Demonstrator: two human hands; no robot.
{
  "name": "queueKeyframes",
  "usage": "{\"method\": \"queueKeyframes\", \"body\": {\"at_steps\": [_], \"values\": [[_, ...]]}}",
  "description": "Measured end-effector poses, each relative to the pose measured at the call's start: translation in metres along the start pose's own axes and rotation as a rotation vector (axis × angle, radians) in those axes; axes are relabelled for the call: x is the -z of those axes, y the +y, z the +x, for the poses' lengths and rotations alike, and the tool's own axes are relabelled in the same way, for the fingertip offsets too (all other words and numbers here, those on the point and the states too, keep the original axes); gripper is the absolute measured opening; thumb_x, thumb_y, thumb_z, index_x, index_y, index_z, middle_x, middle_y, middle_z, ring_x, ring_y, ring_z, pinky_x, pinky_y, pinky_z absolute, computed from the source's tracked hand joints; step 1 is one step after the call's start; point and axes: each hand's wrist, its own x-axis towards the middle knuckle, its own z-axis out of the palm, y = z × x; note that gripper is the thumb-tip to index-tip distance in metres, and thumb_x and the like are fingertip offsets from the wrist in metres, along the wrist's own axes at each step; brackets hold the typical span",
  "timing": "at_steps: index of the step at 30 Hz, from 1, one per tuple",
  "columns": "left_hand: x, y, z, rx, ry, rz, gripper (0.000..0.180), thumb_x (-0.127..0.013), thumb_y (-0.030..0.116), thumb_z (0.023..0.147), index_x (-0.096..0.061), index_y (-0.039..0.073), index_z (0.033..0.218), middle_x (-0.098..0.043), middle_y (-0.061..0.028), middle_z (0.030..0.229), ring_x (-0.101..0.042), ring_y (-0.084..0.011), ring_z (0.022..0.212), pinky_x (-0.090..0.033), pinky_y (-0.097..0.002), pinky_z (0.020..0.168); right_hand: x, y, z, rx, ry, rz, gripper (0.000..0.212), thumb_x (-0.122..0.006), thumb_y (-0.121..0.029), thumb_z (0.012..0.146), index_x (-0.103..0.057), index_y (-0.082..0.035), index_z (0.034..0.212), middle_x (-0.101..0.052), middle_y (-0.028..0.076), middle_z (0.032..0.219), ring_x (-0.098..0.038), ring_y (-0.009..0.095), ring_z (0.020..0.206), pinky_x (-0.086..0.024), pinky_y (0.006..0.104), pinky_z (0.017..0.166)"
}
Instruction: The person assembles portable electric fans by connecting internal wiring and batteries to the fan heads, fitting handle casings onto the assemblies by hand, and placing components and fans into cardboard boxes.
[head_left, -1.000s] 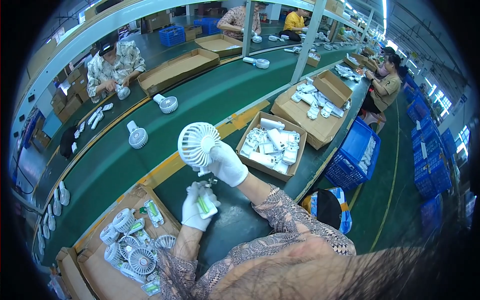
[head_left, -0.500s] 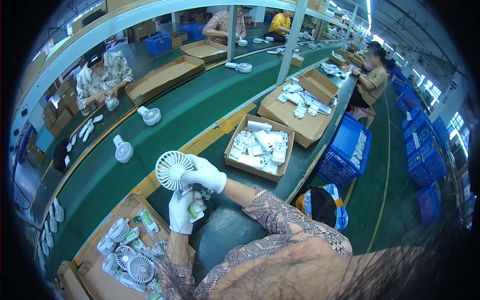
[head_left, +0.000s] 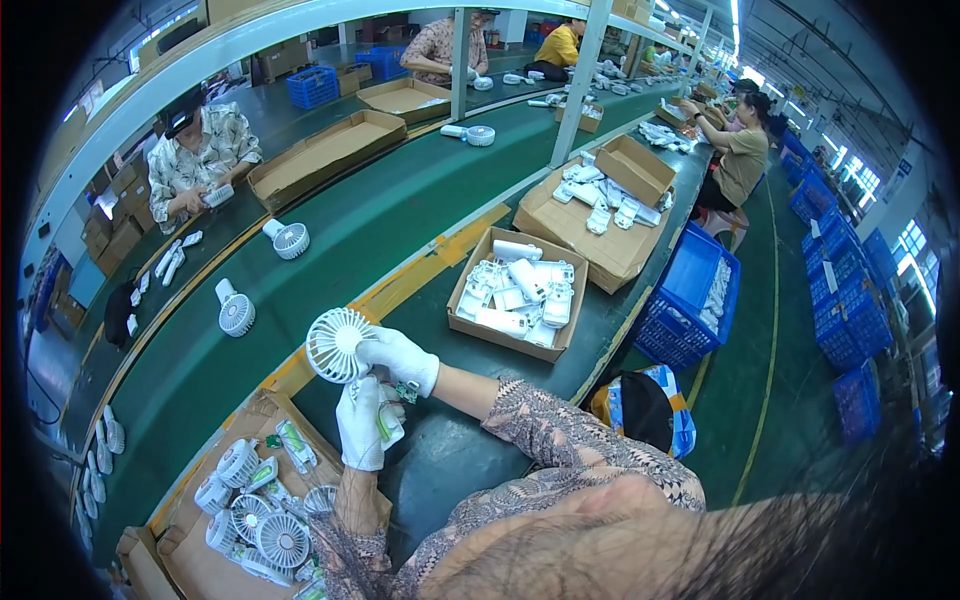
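Note:
In front of me, a white fan head (head_left: pixel 338 346) with a round slatted grille is held up by my right hand (head_left: pixel 402 362), its gloved fingers closed round the rim. Just below, my left hand (head_left: pixel 360 428), also in a white glove, is closed on the lower inner part of the same fan. A green-and-white battery (head_left: pixel 390 424) shows beside its palm. A small green circuit board (head_left: pixel 407 391) sticks out between the two hands. Under my left forearm, a cardboard tray (head_left: pixel 185 535) holds several fan heads (head_left: pixel 282 540) with batteries and boards attached.
A carton (head_left: pixel 515 341) of white handle shells stands right of my hands, with more shells on flattened cardboard (head_left: pixel 600 262) behind. Beyond runs a green conveyor belt (head_left: pixel 350 225) carrying fans (head_left: pixel 236 312). Blue crates (head_left: pixel 690 300) stand right of the bench. Co-workers sit across and farther along.
My hands and the fan have shifted slightly left. Fans on the belt have slid left and nearer. The co-worker across has turned the fan; the one at the far right has raised their arms.

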Motion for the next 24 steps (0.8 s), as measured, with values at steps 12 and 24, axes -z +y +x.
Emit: {"method": "queueKeyframes", "body": {"at_steps": [12, 24], "values": [[0.024, 0.004, 0.016, 0.060, 0.027, -0.405, 0.040, -0.038, 0.039, 0.095, -0.049, 0.001, 0.106, -0.057, -0.0089, 0.076, -0.058, -0.0158, 0.058, -0.052, -0.0296, 0.047, -0.007, -0.033, -0.022, 0.291, -0.164, -0.529, 0.043, -0.061, -0.019, 0.081, -0.050, -0.001, 0.119, -0.061, 0.010, 0.101, -0.059, 0.016, 0.088, -0.049, 0.0299, 0.076], [0.009, -0.004, 0.013, 0.224, 0.043, -0.061, 0.030, -0.033, 0.029, 0.096, -0.049, 0.004, 0.102, -0.057, -0.0099, 0.072, -0.059, -0.0214, 0.050, -0.052, -0.0343, 0.043, -0.024, -0.048, -0.038, 0.555, -0.199, -1.386, 0.024, -0.054, -0.007, 0.078, -0.063, -0.015, 0.100, -0.060, 0.011, 0.089, -0.059, 0.031, 0.078, -0.048, 0.0377, 0.069]]}}
